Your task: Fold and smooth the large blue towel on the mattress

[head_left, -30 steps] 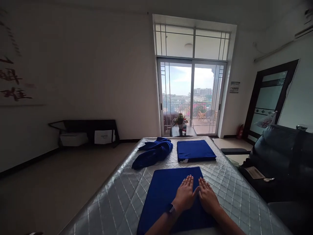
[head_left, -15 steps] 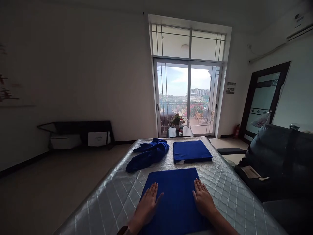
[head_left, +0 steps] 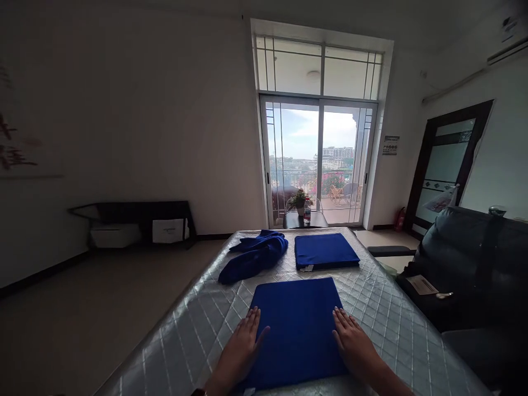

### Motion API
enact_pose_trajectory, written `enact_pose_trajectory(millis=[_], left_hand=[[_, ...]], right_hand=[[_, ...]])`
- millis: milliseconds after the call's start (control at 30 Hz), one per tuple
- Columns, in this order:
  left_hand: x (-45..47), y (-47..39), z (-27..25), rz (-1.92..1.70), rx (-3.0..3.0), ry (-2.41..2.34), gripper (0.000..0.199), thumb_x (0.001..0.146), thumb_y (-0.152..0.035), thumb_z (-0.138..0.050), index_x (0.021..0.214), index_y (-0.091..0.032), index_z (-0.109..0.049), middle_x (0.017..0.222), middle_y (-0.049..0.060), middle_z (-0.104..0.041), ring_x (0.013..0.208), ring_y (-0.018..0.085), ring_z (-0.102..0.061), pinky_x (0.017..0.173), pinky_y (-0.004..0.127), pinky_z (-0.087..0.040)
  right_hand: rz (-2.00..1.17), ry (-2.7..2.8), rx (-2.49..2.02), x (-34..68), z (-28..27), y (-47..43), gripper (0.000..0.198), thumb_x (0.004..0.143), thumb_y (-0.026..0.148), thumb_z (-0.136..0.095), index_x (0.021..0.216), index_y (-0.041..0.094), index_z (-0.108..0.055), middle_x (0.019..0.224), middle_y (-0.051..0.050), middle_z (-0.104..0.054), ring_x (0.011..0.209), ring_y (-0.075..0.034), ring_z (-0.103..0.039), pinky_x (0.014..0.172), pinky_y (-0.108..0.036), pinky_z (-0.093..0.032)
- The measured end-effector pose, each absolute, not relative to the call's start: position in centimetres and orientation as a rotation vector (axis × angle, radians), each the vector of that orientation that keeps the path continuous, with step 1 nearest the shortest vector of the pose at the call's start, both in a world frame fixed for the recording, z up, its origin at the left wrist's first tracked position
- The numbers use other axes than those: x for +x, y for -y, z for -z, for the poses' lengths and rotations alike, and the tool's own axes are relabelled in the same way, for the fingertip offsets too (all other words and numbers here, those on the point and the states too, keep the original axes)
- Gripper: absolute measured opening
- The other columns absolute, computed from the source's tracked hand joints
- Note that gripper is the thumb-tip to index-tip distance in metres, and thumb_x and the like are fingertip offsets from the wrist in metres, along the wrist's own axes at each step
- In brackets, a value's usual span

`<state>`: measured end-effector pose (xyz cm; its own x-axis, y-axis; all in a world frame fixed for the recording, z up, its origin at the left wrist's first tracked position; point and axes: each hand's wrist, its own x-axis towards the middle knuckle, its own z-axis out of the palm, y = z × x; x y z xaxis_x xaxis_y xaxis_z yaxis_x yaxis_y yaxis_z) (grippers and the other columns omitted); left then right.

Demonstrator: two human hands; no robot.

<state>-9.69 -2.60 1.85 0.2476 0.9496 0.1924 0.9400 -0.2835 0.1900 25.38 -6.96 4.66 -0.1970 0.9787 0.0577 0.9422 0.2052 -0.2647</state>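
A blue cloth folded into a flat rectangle (head_left: 299, 330) lies in front of me on the silver quilted table cover (head_left: 185, 335). My left hand (head_left: 243, 344) rests along its left edge, fingers stretched out and thumb apart on the cloth. Along the right edge lies my right hand (head_left: 355, 341), also flat with its fingers extended. Neither hand grips anything. Beyond the cloth sits a neat folded blue stack (head_left: 325, 250) with a small white tag at its near corner. To its left is a crumpled blue cloth (head_left: 256, 256).
A black sofa (head_left: 474, 264) holding a card (head_left: 422, 285) stands close on the right. Past the table's far end, a small dark table (head_left: 291, 221) bears a potted plant and a bottle (head_left: 307, 212). A low black rack (head_left: 144, 212) with white boxes is against the left wall.
Both hands have moved outward, from on top of the folded cloth to its left and right edges. The cloths behind it lie as before; the view has shifted slightly.
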Motion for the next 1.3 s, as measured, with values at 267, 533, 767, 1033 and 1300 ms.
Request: enact_pose_trajectory(millis=[267,533,767,1033,1300], left_hand=[[4.3,5.1,-5.1,-0.434,2.666,-1.203,0.069,0.104,-0.059,-0.027,0.158,-0.017,-0.032,0.163,0.013,-0.036,0.152,0.026,-0.031,0.124,0.047,-0.034],[6.6,5.0,-3.6,-0.401,2.645,-1.154,0.067,0.105,-0.057,-0.026,0.16,-0.019,-0.027,0.167,0.01,-0.028,0.155,0.025,-0.024,0.128,0.047,-0.027],[-7.6,5.1,-0.8,-0.363,2.632,-1.59,0.059,0.106,-0.051,-0.029,0.159,-0.025,-0.027,0.165,0.009,-0.035,0.151,0.026,-0.035,0.121,0.049,-0.037],[-16.8,10.8,-0.6,-0.69,2.591,-1.557,0.045,0.1,-0.042,-0.051,0.144,-0.031,-0.057,0.155,0.007,-0.054,0.137,0.027,-0.056,0.108,0.041,-0.054],[-15.5,13.5,-3.2,-0.853,2.345,-1.478,0.017,0.095,-0.033,-0.059,0.103,-0.033,-0.074,0.114,0.002,-0.076,0.104,0.021,-0.074,0.092,0.033,-0.061]], right_hand=[[-0.304,2.237,-1.847,25.9,-1.7,9.3,0.065,0.104,0.049,-0.027,0.158,0.013,-0.031,0.166,-0.009,-0.022,0.155,-0.026,-0.018,0.127,-0.046,-0.021],[-0.295,2.278,-1.85,26.0,-1.2,9.1,0.067,0.104,0.05,-0.025,0.158,0.01,-0.03,0.166,-0.01,-0.02,0.155,-0.026,-0.018,0.127,-0.047,-0.021],[-0.292,2.22,-1.838,25.8,-0.8,9.3,0.065,0.104,0.047,-0.028,0.158,0.01,-0.03,0.166,-0.009,-0.019,0.155,-0.025,-0.018,0.127,-0.047,-0.021],[-0.179,2.231,-1.638,27.2,-2.9,10.9,0.047,0.1,0.038,-0.046,0.142,0.022,-0.06,0.157,-0.01,-0.049,0.146,-0.028,-0.041,0.121,-0.048,-0.035],[-0.191,2.43,-1.502,29.5,-7.1,14.4,0.033,0.091,0.009,-0.048,0.098,0.026,-0.074,0.107,-0.004,-0.075,0.101,-0.02,-0.07,0.092,-0.033,-0.054]])
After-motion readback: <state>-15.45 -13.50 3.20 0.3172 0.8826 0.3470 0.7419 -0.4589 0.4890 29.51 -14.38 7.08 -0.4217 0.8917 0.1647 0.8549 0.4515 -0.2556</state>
